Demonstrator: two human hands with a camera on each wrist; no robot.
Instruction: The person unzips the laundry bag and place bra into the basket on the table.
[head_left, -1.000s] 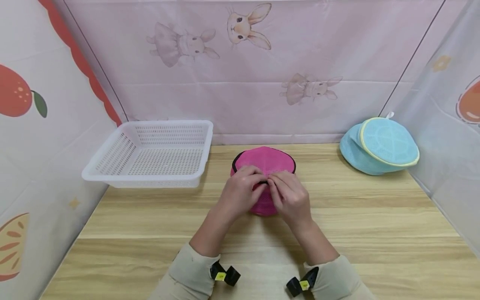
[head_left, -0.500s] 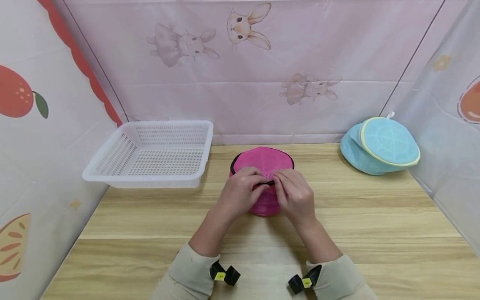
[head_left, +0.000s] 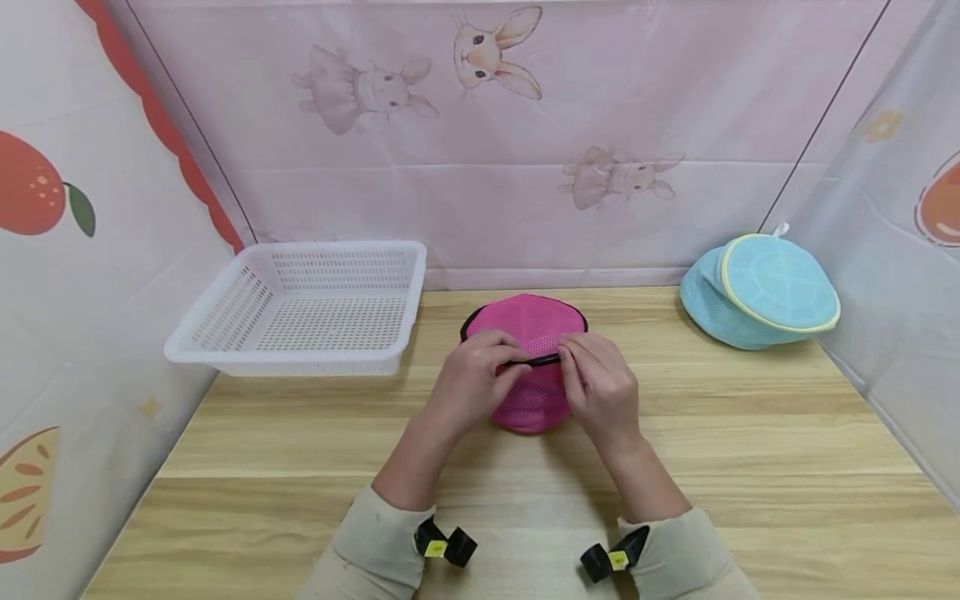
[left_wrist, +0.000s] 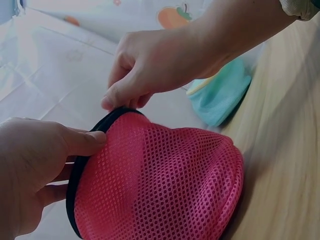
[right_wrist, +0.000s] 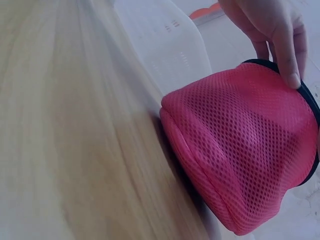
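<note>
A pink mesh laundry bag (head_left: 531, 408) with black trim stands on the wooden table in front of the person. My left hand (head_left: 471, 377) pinches its black rim between thumb and fingers on the near left. On the near right, my right hand (head_left: 604, 390) pinches the same rim, and a short stretch of black trim (head_left: 543, 360) shows between them. From the left wrist, the right thumb and fingertips (left_wrist: 107, 103) meet at the trim; any small part inside that pinch is hidden. In the right wrist view, the mesh side (right_wrist: 230, 145) bulges and the left thumb lies over the rim.
A white perforated plastic basket (head_left: 300, 357) sits at the back left. At the back right, a light blue mesh bag (head_left: 780, 283) with yellow trim leans near the side curtain. A pink rabbit-print curtain (head_left: 480, 200) closes off the table's back edge.
My right hand has slid to the right along the black rim, while the left has shifted slightly left. The gap between the hands has widened, exposing more trim.
</note>
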